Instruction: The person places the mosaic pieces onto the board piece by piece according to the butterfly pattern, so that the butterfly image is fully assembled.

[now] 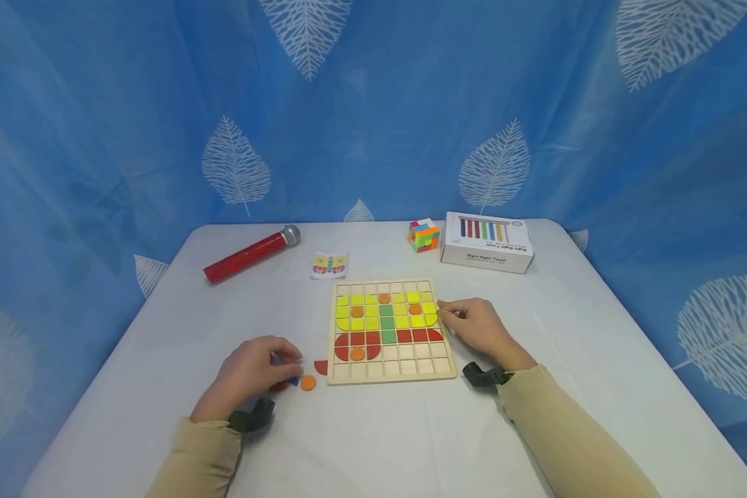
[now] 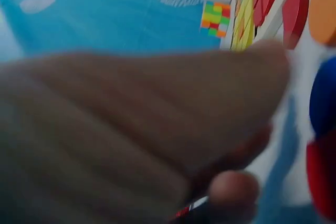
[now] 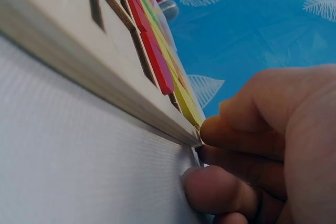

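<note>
A square wooden grid board point(image 1: 422, 366) lies mid-table, part filled with yellow, green, red and orange pieces in a butterfly-like pattern. At its right edge, my right hand point(image 1: 479, 325) grips the rim with its fingertips, close up in the right wrist view. To the board's left, my left hand point(image 1: 255, 366) hovers with bent, parted fingers over loose pieces; no piece shows between them. Below it lie a blue piece point(image 2: 323, 98) and a red piece point(image 2: 323, 174), partly hidden in the head view. An orange disc point(image 1: 308, 382) and a red curved piece point(image 1: 320, 367) lie beside the board.
A small pattern card point(image 1: 329, 265) lies behind the board. Farther back are a red microphone point(image 1: 249, 255) with a silver head, a colourful puzzle cube point(image 1: 424, 236) and a white box point(image 1: 487, 242). A blue leaf-print curtain point(image 1: 373, 138) surrounds the white table point(image 1: 373, 443).
</note>
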`<state>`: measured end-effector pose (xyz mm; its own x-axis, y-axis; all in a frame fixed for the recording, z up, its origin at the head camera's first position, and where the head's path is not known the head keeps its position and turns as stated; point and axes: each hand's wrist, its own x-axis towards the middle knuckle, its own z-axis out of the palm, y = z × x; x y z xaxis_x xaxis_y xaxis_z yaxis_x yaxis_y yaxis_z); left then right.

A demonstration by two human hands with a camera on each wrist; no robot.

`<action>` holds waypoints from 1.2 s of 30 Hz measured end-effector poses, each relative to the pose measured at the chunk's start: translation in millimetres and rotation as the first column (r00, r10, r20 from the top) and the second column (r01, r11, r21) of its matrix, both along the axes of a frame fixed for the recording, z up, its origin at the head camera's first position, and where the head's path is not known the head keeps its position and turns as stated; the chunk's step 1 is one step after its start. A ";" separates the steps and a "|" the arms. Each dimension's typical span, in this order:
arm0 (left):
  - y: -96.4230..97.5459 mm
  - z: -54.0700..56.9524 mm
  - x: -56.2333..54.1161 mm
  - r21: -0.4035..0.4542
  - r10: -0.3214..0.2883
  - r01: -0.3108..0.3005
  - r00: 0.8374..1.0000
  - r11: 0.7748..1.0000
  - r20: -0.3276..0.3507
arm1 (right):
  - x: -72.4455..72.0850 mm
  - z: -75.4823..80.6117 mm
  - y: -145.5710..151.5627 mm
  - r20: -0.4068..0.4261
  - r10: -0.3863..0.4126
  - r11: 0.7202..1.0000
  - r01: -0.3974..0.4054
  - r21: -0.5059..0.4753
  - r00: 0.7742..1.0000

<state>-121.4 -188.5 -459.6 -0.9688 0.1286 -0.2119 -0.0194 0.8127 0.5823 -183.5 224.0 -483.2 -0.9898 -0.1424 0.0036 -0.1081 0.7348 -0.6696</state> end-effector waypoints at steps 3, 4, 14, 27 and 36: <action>-5.5 -1.4 0.2 -0.030 -0.036 0.037 0.999 0.999 0.023 | -0.3 -0.1 0.5 0.002 -0.014 1.000 0.014 0.001 1.000; -6.6 -2.0 -0.2 -0.036 -0.044 0.045 0.999 0.998 0.027 | -0.6 -0.2 0.7 0.001 -0.017 1.000 0.017 -0.001 1.000; -4.1 -8.5 -0.6 -0.038 -0.093 0.094 0.995 0.995 0.024 | -3.8 -5.9 2.0 0.001 -0.015 1.000 0.015 0.003 1.000; -0.8 -12.4 -1.0 -0.083 -0.043 0.042 0.999 0.996 -0.016 | -2.2 -2.9 -0.2 -0.009 -0.011 1.000 0.011 0.010 1.000; 5.0 -8.2 1.2 -0.076 0.003 -0.007 0.999 0.997 -0.054 | 0.2 -4.9 -1.1 -0.006 -0.018 1.000 0.019 0.004 1.000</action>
